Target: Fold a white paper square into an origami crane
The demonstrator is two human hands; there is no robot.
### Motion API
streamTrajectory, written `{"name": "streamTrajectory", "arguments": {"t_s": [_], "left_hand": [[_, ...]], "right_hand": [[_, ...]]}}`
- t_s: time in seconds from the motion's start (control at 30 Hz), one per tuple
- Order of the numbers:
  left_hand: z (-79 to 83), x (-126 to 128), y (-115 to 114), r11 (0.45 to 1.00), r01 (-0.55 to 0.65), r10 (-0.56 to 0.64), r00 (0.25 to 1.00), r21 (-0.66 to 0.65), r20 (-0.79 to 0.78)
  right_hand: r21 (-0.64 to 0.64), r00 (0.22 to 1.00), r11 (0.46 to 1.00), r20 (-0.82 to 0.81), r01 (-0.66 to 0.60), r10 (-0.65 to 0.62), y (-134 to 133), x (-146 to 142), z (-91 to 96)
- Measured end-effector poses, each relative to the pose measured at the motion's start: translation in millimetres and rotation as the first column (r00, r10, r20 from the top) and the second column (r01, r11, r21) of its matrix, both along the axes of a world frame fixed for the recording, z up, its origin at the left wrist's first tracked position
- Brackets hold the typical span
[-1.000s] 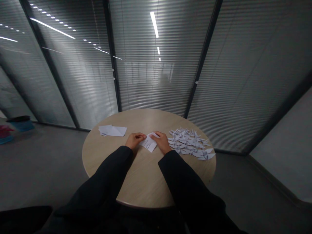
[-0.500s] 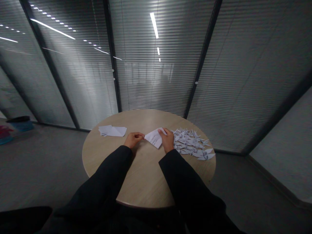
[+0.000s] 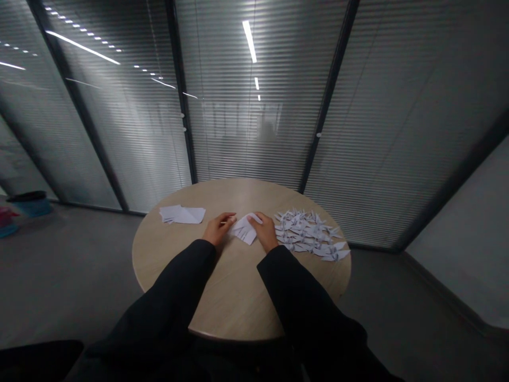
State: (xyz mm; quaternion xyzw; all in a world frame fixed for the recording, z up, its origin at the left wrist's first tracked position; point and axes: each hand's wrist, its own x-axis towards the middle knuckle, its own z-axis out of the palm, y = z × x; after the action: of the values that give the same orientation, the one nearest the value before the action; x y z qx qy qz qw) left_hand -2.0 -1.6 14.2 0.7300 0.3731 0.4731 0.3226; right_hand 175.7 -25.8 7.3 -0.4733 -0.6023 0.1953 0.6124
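a folded white paper (image 3: pixel 244 232), its dark marks too blurred to read, is over the surface (image 3: pixel 238 297); the right hand (image 3: pixel 263 229) pinches it, covering one edge; whether the curled left hand (image 3: pixel 218 228) grips it, i cannot tell.

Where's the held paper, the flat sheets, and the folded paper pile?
Held paper (image 3: pixel 244 231), head view: its visible middle.
Flat sheets (image 3: pixel 183 214), head view: near their middle.
Folded paper pile (image 3: pixel 305 232), head view: middle of the pile.

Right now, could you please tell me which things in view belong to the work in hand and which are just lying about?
Likely in the work:
marked white paper in right hand
loose paper sheets
origami cranes
round table

Seemingly unrelated:
blue container
red item
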Motion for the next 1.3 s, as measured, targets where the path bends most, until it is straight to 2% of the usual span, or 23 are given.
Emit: {"name": "streamTrajectory", "arguments": {"t_s": [0.07, 0.13, 0.2, 0.27, 0.33, 0.43, 0.57, 0.67, 0.8, 1.2, 1.27, 1.3], "left_hand": [[-0.6, 5, -5, 0.997, 0.069, -0.066, 0.988, 0.018, -0.138], [-1.7, 7, -7, 0.995, 0.09, -0.078, 0.965, 0.037, -0.25], [-2.4, 7, -7, 0.994, 0.086, -0.063, 0.953, 0.066, -0.297], [-2.2, 7, -8, 0.992, 0.083, -0.049, 0.952, 0.098, -0.304], [-1.7, 6, -9, 0.992, 0.067, -0.032, 0.956, 0.111, -0.291], [-1.6, 5, -12, 0.997, 0.013, 0.007, 0.97, 0.079, -0.243], [-2.3, 5, -14, 0.998, -0.023, 0.035, 0.969, 0.053, -0.243], [-1.8, 5, -14, 0.997, -0.019, 0.039, 0.958, 0.074, -0.285], [0.7, 5, -14, 0.994, 0.004, 0.031, 0.943, 0.105, -0.33], [2.0, 4, -13, 0.982, 0.066, -0.008, 0.951, 0.177, -0.31], [3.8, 1, -13, 0.985, 0.06, -0.012, 0.958, 0.16, -0.287], [4.7, -1, -13, 0.988, 0.05, -0.01, 0.964, 0.144, -0.266]], "right_hand": [[-0.022, 0.997, 0.997, 0.035, -0.07, 0.07, -3, -5, -0.1], [-0.044, 0.993, 0.995, 0.071, -0.086, 0.089, -6, -7, 1.5], [-0.024, 0.988, 0.998, 0.139, -0.064, 0.066, -9, -8, 4.0], [0.058, 0.966, 0.998, 0.257, -0.02, 0.005, -12, -8, 6.2], [0.152, 0.908, 0.988, 0.412, 0.009, -0.071, -14, -9, 7.5], [0.225, 0.772, 0.974, 0.619, 0.0, -0.143, -17, -10, 7.8], [0.264, 0.652, 0.964, 0.736, -0.029, -0.182, -18, -10, 9.4], [0.293, 0.611, 0.956, 0.763, -0.036, -0.211, -18, -9, 12.5], [0.337, 0.595, 0.941, 0.762, -0.024, -0.258, -18, -6, 16.4], [0.373, 0.644, 0.924, 0.686, 0.088, -0.338, -15, 6, 19.7], [0.385, 0.664, 0.913, 0.649, 0.134, -0.371, -13, 13, 19.6], [0.395, 0.679, 0.895, 0.601, 0.206, -0.422, -12, 17, 19.5]]}}
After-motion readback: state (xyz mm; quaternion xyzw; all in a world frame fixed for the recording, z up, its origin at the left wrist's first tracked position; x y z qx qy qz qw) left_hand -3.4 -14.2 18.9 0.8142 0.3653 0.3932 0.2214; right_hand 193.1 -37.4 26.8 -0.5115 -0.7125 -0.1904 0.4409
